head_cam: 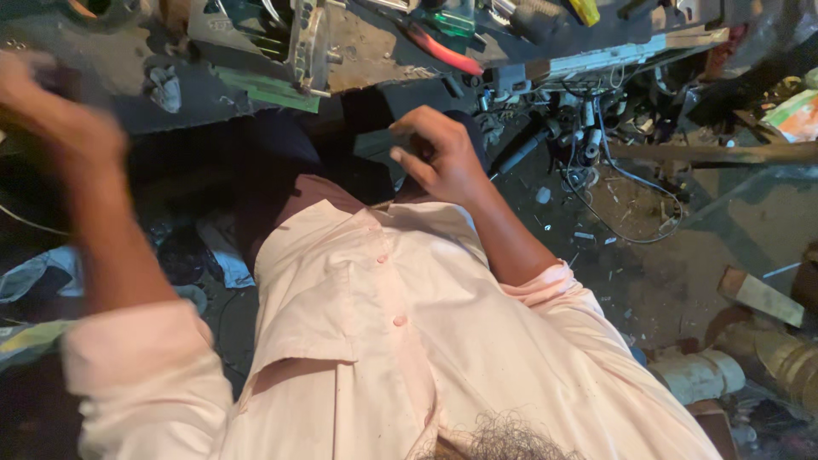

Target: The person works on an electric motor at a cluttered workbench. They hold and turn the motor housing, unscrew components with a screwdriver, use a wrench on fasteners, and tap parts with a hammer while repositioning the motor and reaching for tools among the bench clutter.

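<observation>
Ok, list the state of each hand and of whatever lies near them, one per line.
left hand: raised, motion-blurred, grip unclear
right hand: fingers curled, apparently empty
pink shirt: buttoned, sleeves rolled
red-handled tool: lying on the cluttered workbench
black cable: loose, looped on the floor

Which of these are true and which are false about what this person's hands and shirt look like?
1. The shirt is pale pink. True.
2. The left hand is sharp and easy to see. False: it is blurred.
3. The right hand is curled, fingers bent. True.
4. The right hand holds a red cable. False: the cable lies apart on the workbench.
5. The sleeves are rolled up. True.
</observation>
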{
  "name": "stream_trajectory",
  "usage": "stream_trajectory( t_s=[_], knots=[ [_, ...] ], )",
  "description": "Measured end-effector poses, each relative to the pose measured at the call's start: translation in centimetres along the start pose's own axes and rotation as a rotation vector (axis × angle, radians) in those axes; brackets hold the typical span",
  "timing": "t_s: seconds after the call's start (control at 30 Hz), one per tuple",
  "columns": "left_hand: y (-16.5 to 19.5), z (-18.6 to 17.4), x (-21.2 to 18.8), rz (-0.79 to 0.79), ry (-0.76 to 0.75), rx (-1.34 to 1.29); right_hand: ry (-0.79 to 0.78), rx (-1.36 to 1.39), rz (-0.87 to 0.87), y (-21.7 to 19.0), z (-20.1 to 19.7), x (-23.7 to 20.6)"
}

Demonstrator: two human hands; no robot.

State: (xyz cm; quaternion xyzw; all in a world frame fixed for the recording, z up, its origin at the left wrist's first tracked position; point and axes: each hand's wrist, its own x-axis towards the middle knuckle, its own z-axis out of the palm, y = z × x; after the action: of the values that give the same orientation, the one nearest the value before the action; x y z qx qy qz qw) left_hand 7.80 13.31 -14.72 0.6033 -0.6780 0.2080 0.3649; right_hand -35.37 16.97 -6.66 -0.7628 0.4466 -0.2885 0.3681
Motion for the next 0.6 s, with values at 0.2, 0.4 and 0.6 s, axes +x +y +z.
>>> stream_trajectory(
  t_s=[0.2,0.4,0.6],
  knots=[
    [16.5,-5.4,-4.1,-0.657,-0.474,-0.970,-0.105,0.185,-0.278,-3.1,2.1,0.7],
    [21.2,-5.8,-2.1,-0.830,-0.643,-1.136,-0.073,0.242,-0.271,-3.9,3.9,1.1],
    [21.6,-5.5,-2.1,-0.927,-0.730,-1.226,-0.051,0.275,-0.171,-2.7,3.9,0.7]
  ],
)
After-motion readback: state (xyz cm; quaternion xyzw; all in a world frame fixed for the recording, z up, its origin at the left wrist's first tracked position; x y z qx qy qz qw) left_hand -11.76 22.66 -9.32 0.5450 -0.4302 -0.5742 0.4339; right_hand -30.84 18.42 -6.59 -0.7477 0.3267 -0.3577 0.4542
